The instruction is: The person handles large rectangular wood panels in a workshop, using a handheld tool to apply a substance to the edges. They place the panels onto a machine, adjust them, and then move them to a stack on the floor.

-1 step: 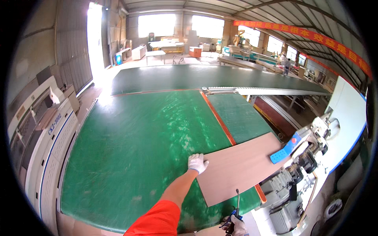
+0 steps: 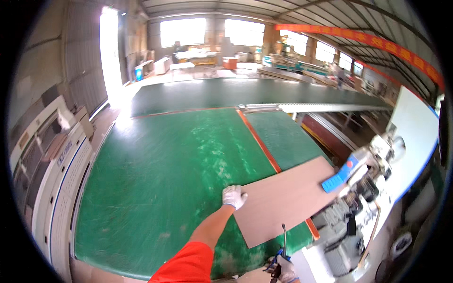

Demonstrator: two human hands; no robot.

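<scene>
A flat pinkish-brown panel (image 2: 283, 198) lies across the green table surface (image 2: 155, 188), its far right part beside the machine. My left hand (image 2: 234, 197), in a white glove, rests flat at the panel's left corner. Its thumb is apart from the fingers and touches the panel's edge. Low in the picture, my right hand (image 2: 287, 270), also gloved, is closed around a blue and black air blow gun (image 2: 278, 259). The gun's thin dark nozzle points up, close to the panel's near edge. Part of the right hand is cut off by the lower edge.
Motors and a blue guard (image 2: 334, 183) on the machine stand at the right, near the panel's end. An orange-red strip (image 2: 258, 139) divides the green surface. Behind runs a long dark green conveyor (image 2: 198, 94). A white machine (image 2: 63, 174) stands at the left.
The whole view has shifted slightly. Both hands, the panel and the blow gun keep nearly the same places relative to one another.
</scene>
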